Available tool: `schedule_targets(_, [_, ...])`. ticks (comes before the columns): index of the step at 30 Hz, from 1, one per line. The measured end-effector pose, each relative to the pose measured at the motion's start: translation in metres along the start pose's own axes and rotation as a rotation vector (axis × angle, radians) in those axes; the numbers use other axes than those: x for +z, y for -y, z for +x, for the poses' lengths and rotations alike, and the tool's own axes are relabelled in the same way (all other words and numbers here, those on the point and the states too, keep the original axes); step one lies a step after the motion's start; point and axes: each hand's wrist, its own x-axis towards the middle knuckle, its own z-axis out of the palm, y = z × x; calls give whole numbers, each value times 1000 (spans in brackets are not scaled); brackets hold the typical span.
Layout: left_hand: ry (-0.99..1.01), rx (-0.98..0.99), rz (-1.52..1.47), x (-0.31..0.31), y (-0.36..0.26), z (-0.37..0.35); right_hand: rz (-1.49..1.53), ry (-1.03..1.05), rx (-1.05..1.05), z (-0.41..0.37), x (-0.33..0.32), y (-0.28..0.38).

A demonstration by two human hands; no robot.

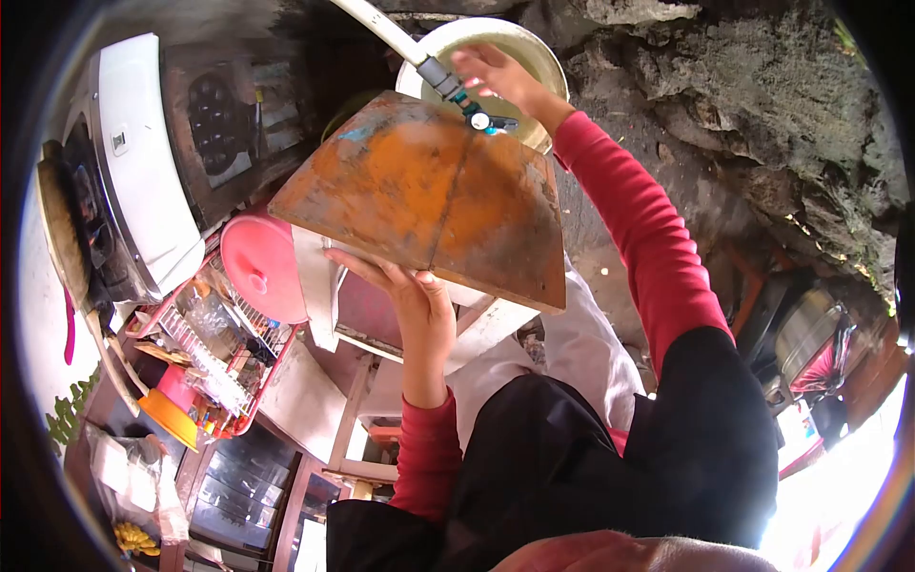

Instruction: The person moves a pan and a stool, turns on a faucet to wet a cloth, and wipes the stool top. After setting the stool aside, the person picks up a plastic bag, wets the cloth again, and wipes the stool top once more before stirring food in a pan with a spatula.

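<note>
A wooden stool (419,191) with a worn orange-brown top and pale legs is tilted up in front of me. My left hand (412,296) holds it from below, fingers along the underside and thumb at the edge. Beyond the stool, my right hand (496,74) reaches over a pale round bucket (558,71), its fingers apart and slightly blurred, with nothing visible in them. Beside that hand is a tap (481,120) with a teal and black body, fixed to a white pipe (381,27). The stool top partly hides the bucket.
A rough rock wall (724,105) rises on the right. On the left stand a white appliance (143,162), a pink lid (259,276) and a red dish rack (214,348) with kitchenware. Bananas (135,539) lie at the lower left.
</note>
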Motion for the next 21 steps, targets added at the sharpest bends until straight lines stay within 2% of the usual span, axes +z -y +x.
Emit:
schedule_targets(5, [-10,-22,-50,-1,-10,2,-836,-273,-602,46,54,99])
schedule_targets(8, [1,-48,-64,-2,-6,-1,-1154,-4,-439,86,79,126])
schedule_targets(11, [17,-53,-88,-7,-1,1,-1270,-39,-401,118,88,117])
schedule_targets(13, [30,-51,-110,-9,0,2,-1234,-58,-551,111,76,114])
schedule_targets(21, [55,-71,-154,-11,-7,8,-1290,21,-505,111,60,126])
